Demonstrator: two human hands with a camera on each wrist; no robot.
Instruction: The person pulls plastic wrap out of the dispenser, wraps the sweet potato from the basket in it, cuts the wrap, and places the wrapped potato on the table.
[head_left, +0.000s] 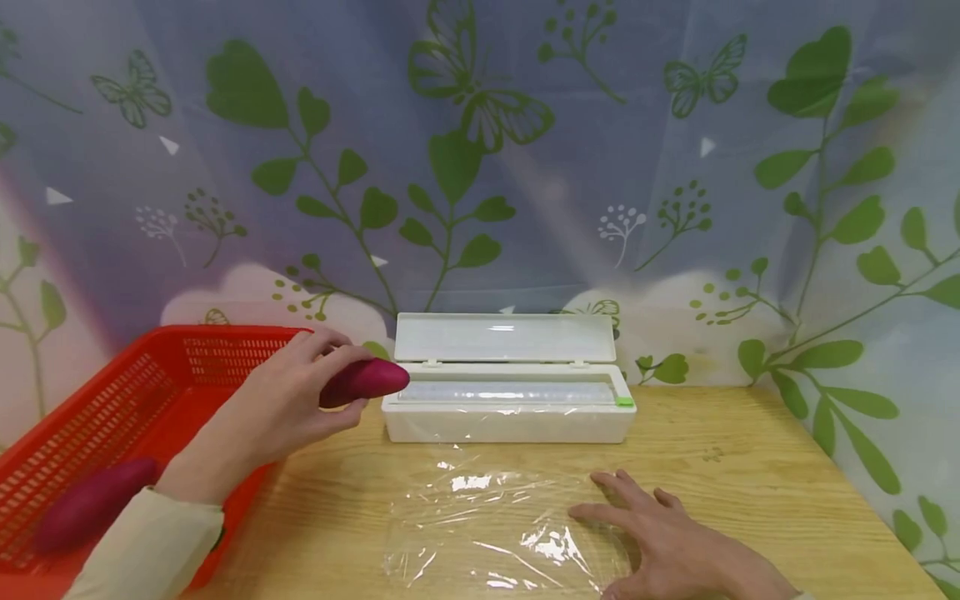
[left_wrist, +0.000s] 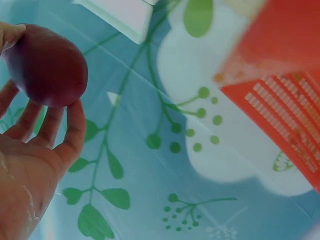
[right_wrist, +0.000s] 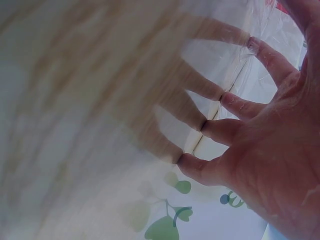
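My left hand [head_left: 288, 400] pinches a smooth, tapered purple sweet potato [head_left: 375, 378] between thumb and fingers, in the air between the red basket and the white box. In the left wrist view the sweet potato [left_wrist: 50, 67] shows its rounded end, with the fingers beneath it. A sheet of clear plastic wrap [head_left: 480, 533] lies wrinkled and shiny on the wooden table, in front of the box. My right hand [head_left: 675, 533] has its fingers spread, fingertips down at the wrap's right edge; in the right wrist view the fingertips [right_wrist: 192, 162] meet the glossy tabletop.
A white wrap dispenser box [head_left: 510, 425] stands at the back with its lid [head_left: 504, 337] raised, a film roll inside and a green piece [head_left: 624, 402] at its right end. Left is a red perforated basket [head_left: 90, 400] holding another purple sweet potato [head_left: 97, 504]. A patterned curtain [head_left: 525, 208] hangs behind.
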